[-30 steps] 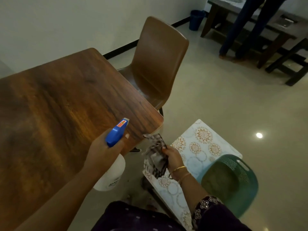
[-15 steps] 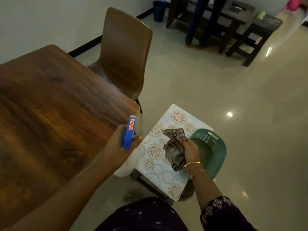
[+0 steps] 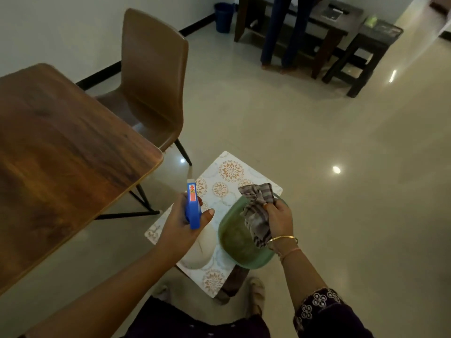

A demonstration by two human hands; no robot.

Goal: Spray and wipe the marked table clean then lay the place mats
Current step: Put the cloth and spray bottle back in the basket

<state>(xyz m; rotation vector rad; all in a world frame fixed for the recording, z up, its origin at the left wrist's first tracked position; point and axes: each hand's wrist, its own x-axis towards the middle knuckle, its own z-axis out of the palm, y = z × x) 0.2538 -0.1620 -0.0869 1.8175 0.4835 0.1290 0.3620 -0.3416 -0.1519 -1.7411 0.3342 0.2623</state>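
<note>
Left hand [image 3: 181, 225] grips spray bottle [image 3: 192, 208] — right hand [image 3: 278, 215] grips cloth [image 3: 257, 215].

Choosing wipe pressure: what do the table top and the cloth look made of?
Table top: wood or wood-look laminate, dark grain, smooth soft sheen; the pale edge band hints at laminate. Cloth: thin woven fabric, checked, matte, crumpled in soft folds in the right hand.

Left hand [image 3: 181, 222] grips a spray bottle [image 3: 192, 206]; right hand [image 3: 278, 215] holds a checked cloth [image 3: 257, 211] above a green basket [image 3: 234, 237].
</note>
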